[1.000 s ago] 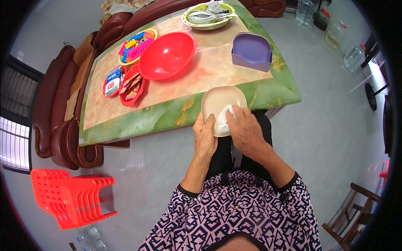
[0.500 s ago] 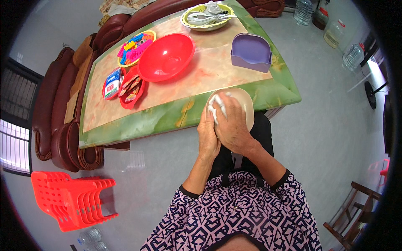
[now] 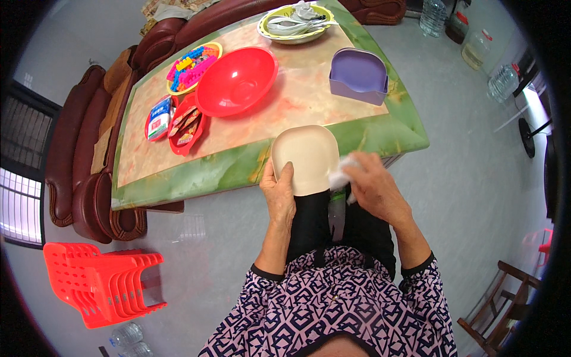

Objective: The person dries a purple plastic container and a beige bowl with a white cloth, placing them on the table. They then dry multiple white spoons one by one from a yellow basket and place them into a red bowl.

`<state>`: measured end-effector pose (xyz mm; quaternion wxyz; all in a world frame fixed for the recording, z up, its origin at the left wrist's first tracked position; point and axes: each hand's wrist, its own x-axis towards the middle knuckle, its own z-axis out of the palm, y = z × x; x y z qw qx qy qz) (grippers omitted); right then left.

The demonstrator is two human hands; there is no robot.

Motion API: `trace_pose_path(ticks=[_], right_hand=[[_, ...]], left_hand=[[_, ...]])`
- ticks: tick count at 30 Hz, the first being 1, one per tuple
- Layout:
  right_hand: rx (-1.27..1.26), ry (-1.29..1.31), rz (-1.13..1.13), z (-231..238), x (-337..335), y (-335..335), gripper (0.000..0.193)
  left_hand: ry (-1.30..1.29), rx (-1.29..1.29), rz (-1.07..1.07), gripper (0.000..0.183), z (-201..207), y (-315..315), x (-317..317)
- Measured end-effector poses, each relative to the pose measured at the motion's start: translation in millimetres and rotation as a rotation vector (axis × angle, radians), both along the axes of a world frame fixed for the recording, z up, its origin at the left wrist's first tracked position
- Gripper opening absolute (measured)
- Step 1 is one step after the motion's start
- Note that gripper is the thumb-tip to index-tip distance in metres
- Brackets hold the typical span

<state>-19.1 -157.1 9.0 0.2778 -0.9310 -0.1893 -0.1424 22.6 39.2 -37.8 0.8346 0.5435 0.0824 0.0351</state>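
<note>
My left hand (image 3: 278,193) grips a cream square plate (image 3: 309,156) with rounded corners by its left side, the thumb lying over the rim. The plate is held above my lap, close to the table's front edge, its inner face showing bare. In my right hand (image 3: 376,185) a crumpled white tissue (image 3: 341,174) is pinched at the plate's right edge. Motion blurs the tissue, so whether it touches the rim is hard to tell.
On the green-edged table (image 3: 238,168) are a red bowl (image 3: 232,83), a purple holder (image 3: 358,77), a bowl of spoons (image 3: 292,27), a bowl of toy bricks (image 3: 193,68) and red dishes with packets (image 3: 187,131). Stacked red stools (image 3: 107,285) stand at left.
My right hand with the tissue has moved off the plate's inner face to its right edge. The plate has shifted left and now shows its whole face.
</note>
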Motion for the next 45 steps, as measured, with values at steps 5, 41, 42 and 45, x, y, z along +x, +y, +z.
trace_pose_path(ticks=[5, 41, 42, 45], right_hand=[[-0.048, -0.462, 0.001, 23, 28, 41, 0.03], [-0.159, -0.319, -0.169, -8, 33, 27, 0.051], [-0.248, -0.326, -0.172, -15, 33, 30, 0.049], [-0.357, -0.341, -0.185, -22, 21, 35, 0.041]], left_hand=[[-0.071, 0.311, -0.145, 0.024, 12, -16, -10], [-0.156, 0.046, 0.011, 0.026, 17, -25, -3], [-0.168, 0.062, 0.013, 0.027, 18, -24, -6], [-0.19, 0.024, 0.026, 0.026, 15, -24, -9]])
